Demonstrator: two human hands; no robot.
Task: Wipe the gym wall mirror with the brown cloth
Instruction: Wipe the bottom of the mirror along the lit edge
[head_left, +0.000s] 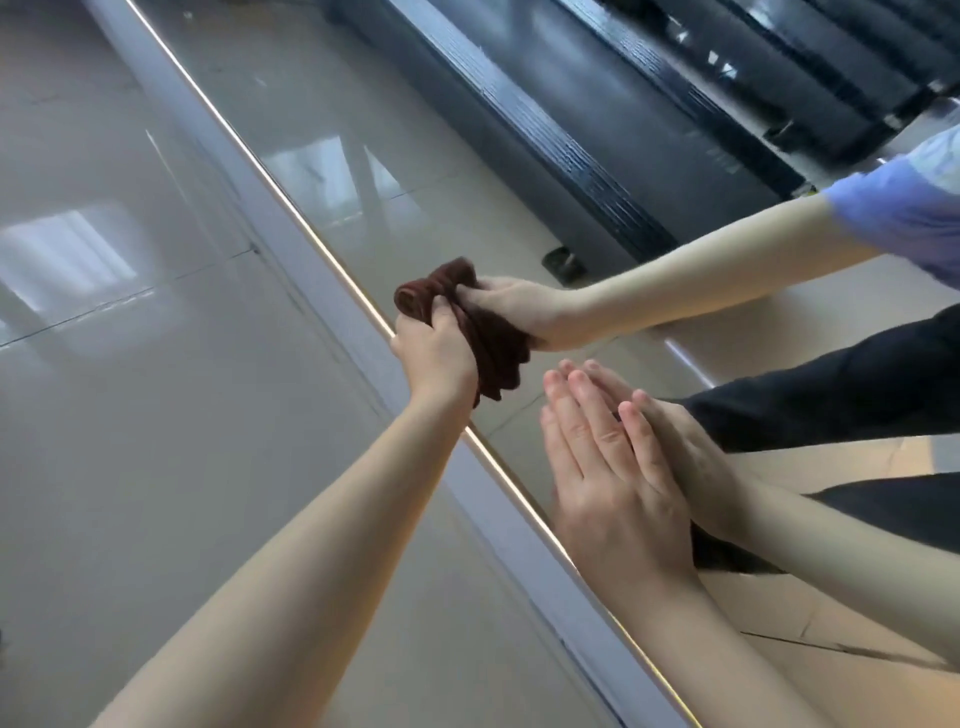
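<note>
The gym wall mirror (415, 156) fills the right side of the tilted view, bounded by a gold-trimmed edge (291, 208) running diagonally. My left hand (436, 353) grips the bunched brown cloth (496, 358) and holds it against the glass right at that edge. Its reflection meets it from the right. My right hand (608, 467) lies flat on the mirror lower down, fingers straight and together, holding nothing; its reflection touches it fingertip to fingertip.
Glossy grey floor tiles (130, 364) lie left of the mirror edge. The mirror reflects a dark treadmill (597, 119), my blue sleeve (893, 218) and dark trousers (841, 395).
</note>
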